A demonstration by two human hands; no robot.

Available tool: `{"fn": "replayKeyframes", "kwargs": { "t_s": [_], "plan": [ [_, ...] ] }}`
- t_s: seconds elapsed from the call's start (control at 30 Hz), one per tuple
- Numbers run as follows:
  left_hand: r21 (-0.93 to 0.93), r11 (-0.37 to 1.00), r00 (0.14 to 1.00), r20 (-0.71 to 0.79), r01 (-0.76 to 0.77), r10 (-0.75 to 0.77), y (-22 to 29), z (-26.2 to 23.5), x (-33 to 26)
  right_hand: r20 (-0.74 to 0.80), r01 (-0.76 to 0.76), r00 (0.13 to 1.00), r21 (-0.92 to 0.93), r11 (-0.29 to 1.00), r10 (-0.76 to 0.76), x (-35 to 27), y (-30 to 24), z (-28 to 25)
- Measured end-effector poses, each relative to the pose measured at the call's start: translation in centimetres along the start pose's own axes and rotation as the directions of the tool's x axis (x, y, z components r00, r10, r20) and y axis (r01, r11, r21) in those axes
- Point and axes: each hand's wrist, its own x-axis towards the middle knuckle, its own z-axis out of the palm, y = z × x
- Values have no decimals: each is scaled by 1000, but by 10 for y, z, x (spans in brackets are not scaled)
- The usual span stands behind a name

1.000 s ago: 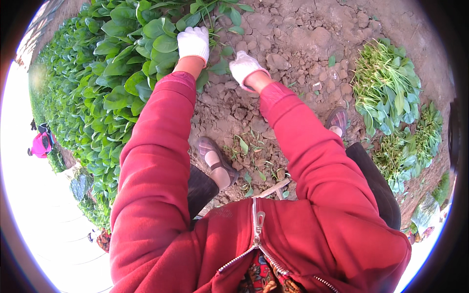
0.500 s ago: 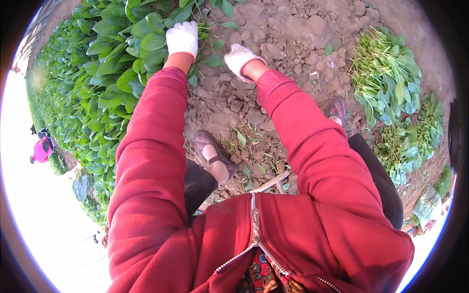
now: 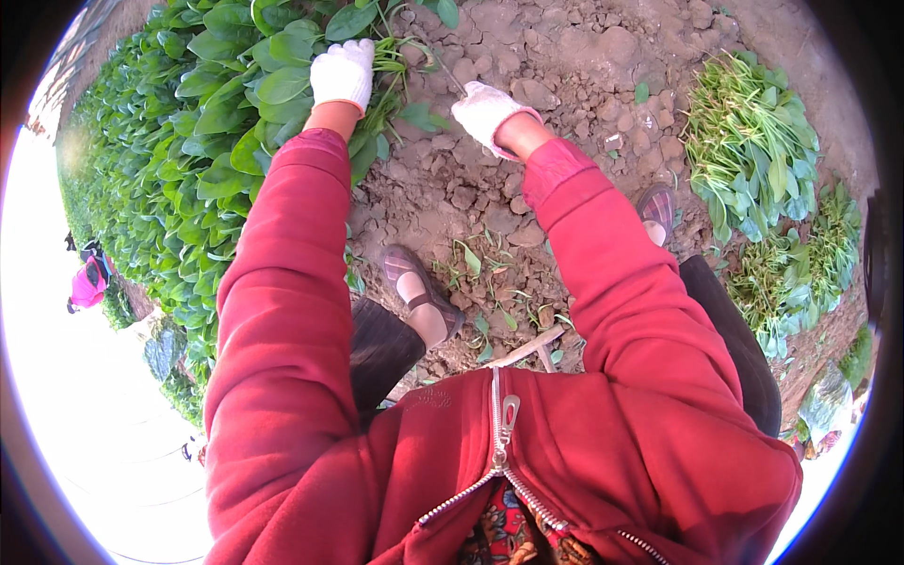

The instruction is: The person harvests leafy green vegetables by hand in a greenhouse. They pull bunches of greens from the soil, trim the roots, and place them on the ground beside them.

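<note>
Holds a bunch of leafy green stems (image 3: pixel 388 60) at the right edge of the leafy bed (image 3: pixel 179 160), with pale stalks poking out of the glove toward the right. Keeps the left hand (image 3: pixel 342 73) curled into a fist around it, fingers pressed together; cannot tell the number of stalks inside the grip. Carries the right hand (image 3: pixel 494 115) just to the right of the bed, over crumbly soil (image 3: pixel 603 52), folded too, apparently around a thin dark tool (image 3: pixel 455 79), too faint to identify. Shows a wider gap between the hands than half a second ago: sets the right one farther from the bed, with the left one hardly shifted. Seems by this to leave the bunch in the left hand's keeping alone. Reveals more of the tool than in the earlier frame. Matches that frame otherwise: plants the left shoe (image 3: pixel 402 262) and the right shoe (image 3: pixel 657 202) to the right of the bed; has a pile of greens (image 3: pixel 750 146) and a second pile (image 3: pixel 819 252) well to the right of it, and a co-worker in pink (image 3: pixel 89 283) beyond its left side
</note>
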Motion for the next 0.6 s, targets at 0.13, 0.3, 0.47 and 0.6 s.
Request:
{"fn": "replayKeyframes", "kwargs": {
  "t_s": [0.13, 0.3, 0.47, 0.6],
  "plan": [
    [-58, 998, 1000, 12, -7, 7, -5, 2, 3, 77, 90, 994, -167, 982, -78, -6, -2, -3],
    [-148, 988, 996, 91, 39, -26, -10, 0, 4, 78, -8, 997, -33, 999, 11, -20, 1, -18],
    [-174, 984, 994, 102, 49, -31, -13, -5, 2, 31, 37, 999, -144, 989, -33, -53, 4, -51],
    [-184, 980, 991, 126, 70, -47, -13, -7, 6, 56, -7, 998, -171, 985, 17, -80, 0, -71]
  ]
}}
